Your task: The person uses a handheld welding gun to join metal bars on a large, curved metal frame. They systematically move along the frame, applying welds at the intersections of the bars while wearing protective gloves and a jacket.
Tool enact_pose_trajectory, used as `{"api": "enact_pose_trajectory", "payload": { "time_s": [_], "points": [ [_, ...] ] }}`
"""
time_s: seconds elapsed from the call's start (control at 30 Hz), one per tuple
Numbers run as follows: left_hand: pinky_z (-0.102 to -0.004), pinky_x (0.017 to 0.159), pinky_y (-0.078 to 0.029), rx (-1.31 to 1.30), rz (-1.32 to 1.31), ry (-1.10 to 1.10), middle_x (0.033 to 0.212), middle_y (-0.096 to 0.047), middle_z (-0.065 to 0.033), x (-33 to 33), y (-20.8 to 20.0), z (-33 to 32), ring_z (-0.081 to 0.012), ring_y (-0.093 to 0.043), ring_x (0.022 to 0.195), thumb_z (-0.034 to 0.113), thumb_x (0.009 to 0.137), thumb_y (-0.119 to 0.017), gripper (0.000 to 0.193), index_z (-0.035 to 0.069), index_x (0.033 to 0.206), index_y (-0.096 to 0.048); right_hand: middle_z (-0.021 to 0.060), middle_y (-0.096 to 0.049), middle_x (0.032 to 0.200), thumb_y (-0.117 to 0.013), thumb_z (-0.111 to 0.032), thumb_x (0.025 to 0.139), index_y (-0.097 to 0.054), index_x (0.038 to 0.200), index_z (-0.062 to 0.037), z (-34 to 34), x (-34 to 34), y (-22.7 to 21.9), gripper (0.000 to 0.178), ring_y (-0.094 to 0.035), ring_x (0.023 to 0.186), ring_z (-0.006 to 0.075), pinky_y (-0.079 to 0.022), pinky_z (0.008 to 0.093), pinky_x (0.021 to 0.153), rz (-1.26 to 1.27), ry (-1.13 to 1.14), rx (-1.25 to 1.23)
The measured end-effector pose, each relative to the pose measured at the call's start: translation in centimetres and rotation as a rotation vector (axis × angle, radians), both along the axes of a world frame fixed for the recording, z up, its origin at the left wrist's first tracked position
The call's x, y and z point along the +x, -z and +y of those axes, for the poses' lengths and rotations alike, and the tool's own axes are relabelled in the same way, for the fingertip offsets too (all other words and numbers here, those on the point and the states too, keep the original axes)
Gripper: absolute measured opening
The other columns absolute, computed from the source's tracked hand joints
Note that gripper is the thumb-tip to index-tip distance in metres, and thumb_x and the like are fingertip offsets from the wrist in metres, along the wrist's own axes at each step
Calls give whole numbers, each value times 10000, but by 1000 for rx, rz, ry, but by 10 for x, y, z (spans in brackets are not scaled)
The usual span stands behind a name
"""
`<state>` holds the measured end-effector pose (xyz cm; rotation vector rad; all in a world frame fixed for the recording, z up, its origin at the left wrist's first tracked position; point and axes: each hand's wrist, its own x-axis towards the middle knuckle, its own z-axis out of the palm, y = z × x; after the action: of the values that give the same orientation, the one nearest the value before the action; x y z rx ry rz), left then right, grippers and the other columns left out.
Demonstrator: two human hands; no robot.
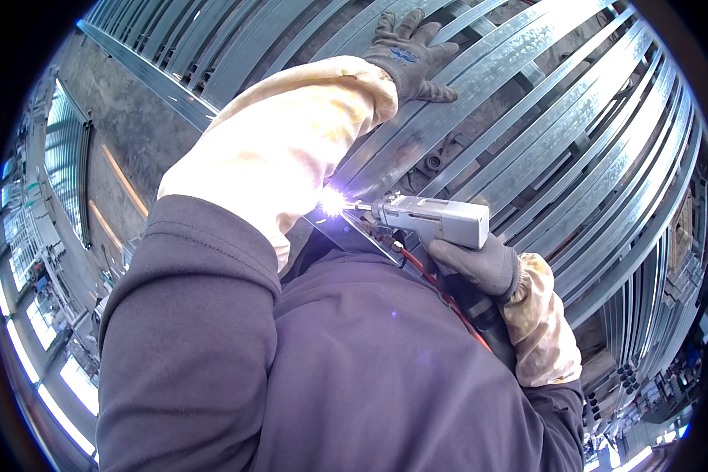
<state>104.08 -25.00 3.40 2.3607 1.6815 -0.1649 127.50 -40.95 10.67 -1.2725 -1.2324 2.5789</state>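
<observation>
My right hand (480, 266), in a grey glove, is wrapped round the grip of a silver, box-bodied handheld welding gun (440, 219). Its thin nozzle points left, and a white-violet welding arc (332, 201) glares at the tip, hiding the exact spot beneath. The gun meets the metal close to my body, under my left forearm. Farther off, my gloved left hand (413, 59) lies with spread fingers on the flat galvanized metal bars (492, 71). Cream protective sleeves cover both forearms. A red hose (425, 271) and a thick black cable (492, 322) trail from the gun toward me.
Many long, parallel metal bars stretch across the far side and right, with gaps between them. A metal edge rail (145, 75) runs along the upper left. On the floor at left lie orange-brown strips (124, 181) and a stack of metal lengths (67, 161).
</observation>
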Motion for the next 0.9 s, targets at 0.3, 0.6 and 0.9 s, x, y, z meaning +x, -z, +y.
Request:
{"api": "enact_pose_trajectory", "payload": {
  "time_s": [0.3,0.6,0.9],
  "points": [
    [-563,1249,-8,-16,-32,-3,1669,-234,-102,-3,-4,-1,-328,-66,1567,785,816,-586,901,317,1556,-377,-24,-592,783,-671,-285,975,-621,1252,-25,-1,4,-3,383,-527,678,60,-439,240,591,-36,-16,0],
    [-567,1247,-10,-11,-26,2,1667,-241,-105,-2,3,0,-337,-78,1564,778,813,-601,897,313,1551,-387,-13,-625,836,-676,-277,972,-578,1346,-45,-4,9,-3,451,-555,713,65,-468,242,620,-54,-8,-44],
    [-563,1243,-8,-11,-13,1,1666,-244,-113,-1,4,2,-338,-77,1565,778,812,-604,894,325,1550,-386,15,-676,923,-669,-274,976,-538,1404,-52,-5,13,-7,500,-596,766,72,-502,252,671,-52,10,-52]
  ]
}}
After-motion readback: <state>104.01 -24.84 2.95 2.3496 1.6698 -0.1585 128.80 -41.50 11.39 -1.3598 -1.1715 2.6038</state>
